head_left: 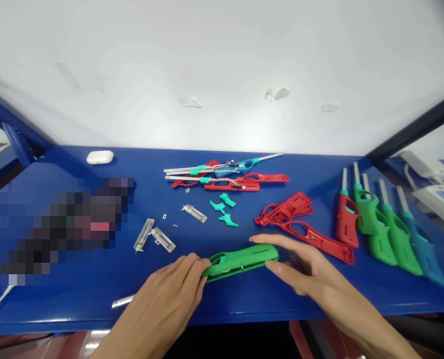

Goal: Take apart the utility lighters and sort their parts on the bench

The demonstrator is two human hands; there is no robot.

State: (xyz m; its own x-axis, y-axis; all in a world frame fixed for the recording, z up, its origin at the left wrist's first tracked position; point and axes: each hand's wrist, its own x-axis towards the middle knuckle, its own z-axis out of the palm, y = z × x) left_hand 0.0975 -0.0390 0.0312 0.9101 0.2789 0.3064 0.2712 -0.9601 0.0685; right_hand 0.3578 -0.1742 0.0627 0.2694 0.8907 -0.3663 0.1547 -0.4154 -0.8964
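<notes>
white case, lid down, at the back left. three clear reservoirs on the blue table; contents too small to tell. left hand clamped on left end of green casing, front centre; teal trigger inside, seam gaping. right hand: thumb and forefinger apart around right end. red half-shells beyond. far right, assembled lighters.

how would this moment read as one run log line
left hand: gripping green casing, trigger end; right hand: open, thumb at other end; casing: side gap showing; beyond: teal triggers, red casing pieces
</notes>
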